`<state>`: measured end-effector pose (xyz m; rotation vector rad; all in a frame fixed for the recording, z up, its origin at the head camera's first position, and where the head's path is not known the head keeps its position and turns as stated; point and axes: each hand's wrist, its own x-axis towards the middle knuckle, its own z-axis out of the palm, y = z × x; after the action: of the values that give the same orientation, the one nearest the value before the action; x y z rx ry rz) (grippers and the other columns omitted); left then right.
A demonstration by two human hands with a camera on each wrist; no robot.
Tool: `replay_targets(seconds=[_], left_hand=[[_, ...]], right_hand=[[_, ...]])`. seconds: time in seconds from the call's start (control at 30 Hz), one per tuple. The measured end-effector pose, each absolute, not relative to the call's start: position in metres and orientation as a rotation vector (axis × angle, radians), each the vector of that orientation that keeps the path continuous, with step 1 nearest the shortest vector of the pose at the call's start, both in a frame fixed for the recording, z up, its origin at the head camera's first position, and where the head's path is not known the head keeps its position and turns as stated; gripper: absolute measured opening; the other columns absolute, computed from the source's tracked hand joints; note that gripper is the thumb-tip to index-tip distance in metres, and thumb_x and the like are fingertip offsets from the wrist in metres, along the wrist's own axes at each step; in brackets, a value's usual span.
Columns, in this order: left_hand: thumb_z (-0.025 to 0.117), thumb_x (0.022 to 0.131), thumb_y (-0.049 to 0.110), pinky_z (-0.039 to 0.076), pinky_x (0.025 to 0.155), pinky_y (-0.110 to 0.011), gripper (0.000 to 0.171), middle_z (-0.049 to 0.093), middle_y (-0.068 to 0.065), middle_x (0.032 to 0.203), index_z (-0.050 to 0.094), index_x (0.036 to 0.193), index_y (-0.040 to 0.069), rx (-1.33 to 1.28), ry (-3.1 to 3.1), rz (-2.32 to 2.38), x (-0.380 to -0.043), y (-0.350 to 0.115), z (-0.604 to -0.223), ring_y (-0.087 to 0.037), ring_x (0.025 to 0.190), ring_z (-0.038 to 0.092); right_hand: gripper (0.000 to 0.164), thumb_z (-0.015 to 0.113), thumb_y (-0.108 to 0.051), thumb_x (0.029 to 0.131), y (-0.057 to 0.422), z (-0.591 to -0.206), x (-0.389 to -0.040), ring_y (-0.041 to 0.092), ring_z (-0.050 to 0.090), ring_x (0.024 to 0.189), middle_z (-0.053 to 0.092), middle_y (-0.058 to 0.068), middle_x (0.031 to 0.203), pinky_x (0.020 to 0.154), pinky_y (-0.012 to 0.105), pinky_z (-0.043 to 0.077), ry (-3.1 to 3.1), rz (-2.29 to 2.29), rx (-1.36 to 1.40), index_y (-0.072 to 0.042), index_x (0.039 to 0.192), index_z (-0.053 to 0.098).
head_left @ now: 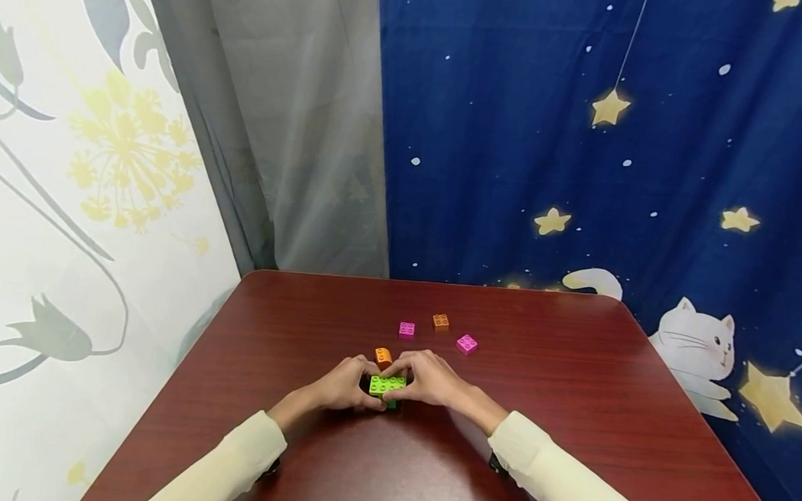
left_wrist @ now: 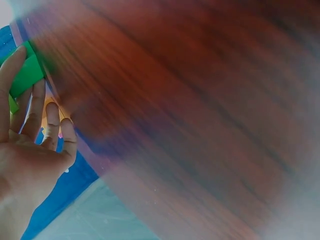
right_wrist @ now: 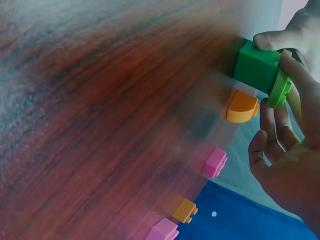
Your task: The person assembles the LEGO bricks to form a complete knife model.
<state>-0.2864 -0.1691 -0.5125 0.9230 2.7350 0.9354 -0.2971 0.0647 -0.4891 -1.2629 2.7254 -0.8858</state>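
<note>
In the head view, a lime green studded toy brick (head_left: 380, 385) sits on top of a dark green block (right_wrist: 256, 64), near the middle of the table. The left hand (head_left: 346, 385) holds the dark green block from the left, thumb on the near side. From the right, the right hand (head_left: 434, 380) pinches the lime green brick between thumb and fingers. The right wrist view shows the lime brick against the block's studded side; whether it is pressed fully down I cannot tell. Just beyond the hands stands an orange brick with a rounded side (head_left: 383, 356).
Farther back on the reddish-brown table (head_left: 287, 312) lie a pink brick (head_left: 406, 330), a darker orange brick (head_left: 441, 322) and a second pink brick (head_left: 467, 344). Behind the table's far edge hang a grey curtain (head_left: 312, 122) and a blue starry curtain (head_left: 490, 149).
</note>
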Motion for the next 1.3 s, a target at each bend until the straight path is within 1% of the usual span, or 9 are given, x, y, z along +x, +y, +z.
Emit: replay_targets(seconds=[0.2,0.43,0.67,0.83,1.07,1.17,1.3], left_hand=[[0.092,0.080,0.037,0.046,0.082,-0.028,0.033,0.068,0.022,0.095,0.078,0.107,0.024,0.919,2.742,0.930,-0.285,-0.168,-0.515,-0.009,0.095,0.054],[0.092,0.080,0.036,0.046,0.081,-0.028,0.032,0.068,0.021,0.093,0.078,0.105,0.022,0.956,2.755,0.905,-0.284,-0.166,-0.515,-0.009,0.094,0.054],[0.091,0.080,0.038,0.046,0.081,-0.029,0.034,0.067,0.021,0.095,0.078,0.108,0.024,0.897,2.761,0.890,-0.284,-0.169,-0.514,-0.010,0.095,0.053],[0.091,0.081,0.036,0.046,0.078,-0.028,0.029,0.067,0.020,0.090,0.077,0.103,0.023,0.941,2.771,0.886,-0.286,-0.167,-0.511,-0.010,0.091,0.053],[0.091,0.081,0.036,0.047,0.076,-0.028,0.027,0.064,0.019,0.088,0.077,0.100,0.023,0.916,2.787,0.874,-0.284,-0.166,-0.508,-0.010,0.089,0.053],[0.091,0.081,0.035,0.047,0.076,-0.028,0.026,0.064,0.018,0.087,0.077,0.099,0.022,0.918,2.794,0.873,-0.283,-0.166,-0.507,-0.009,0.088,0.053],[0.091,0.081,0.034,0.047,0.076,-0.028,0.027,0.065,0.018,0.088,0.077,0.100,0.021,0.936,2.793,0.883,-0.282,-0.165,-0.507,-0.009,0.087,0.053]], right_hand=[[0.034,0.086,-0.042,0.086,0.067,-0.491,-0.294,0.016,0.066,0.080,0.068,-0.019,0.096,0.064,0.020,0.046,2.730,-0.880,-1.213,-0.031,0.117,0.080],[0.034,0.087,-0.042,0.085,0.068,-0.494,-0.293,0.016,0.068,0.080,0.067,-0.018,0.095,0.063,0.020,0.047,2.737,-0.889,-1.226,-0.030,0.117,0.080],[0.037,0.086,-0.045,0.084,0.065,-0.495,-0.297,0.014,0.068,0.082,0.068,-0.019,0.097,0.065,0.020,0.049,2.728,-0.882,-1.248,-0.031,0.118,0.079],[0.037,0.089,-0.043,0.082,0.067,-0.496,-0.300,0.010,0.066,0.079,0.072,-0.018,0.097,0.068,0.021,0.049,2.716,-0.955,-1.252,-0.029,0.114,0.080],[0.037,0.088,-0.041,0.084,0.070,-0.499,-0.300,0.020,0.068,0.082,0.074,-0.014,0.098,0.069,0.022,0.050,2.633,-1.085,-1.214,-0.024,0.115,0.078],[0.037,0.087,-0.040,0.084,0.070,-0.501,-0.299,0.020,0.068,0.082,0.075,-0.013,0.098,0.070,0.022,0.050,2.636,-1.104,-1.219,-0.022,0.115,0.077],[0.038,0.087,-0.041,0.085,0.071,-0.502,-0.298,0.016,0.068,0.082,0.074,-0.013,0.098,0.072,0.024,0.052,2.651,-1.108,-1.220,-0.022,0.116,0.077]])
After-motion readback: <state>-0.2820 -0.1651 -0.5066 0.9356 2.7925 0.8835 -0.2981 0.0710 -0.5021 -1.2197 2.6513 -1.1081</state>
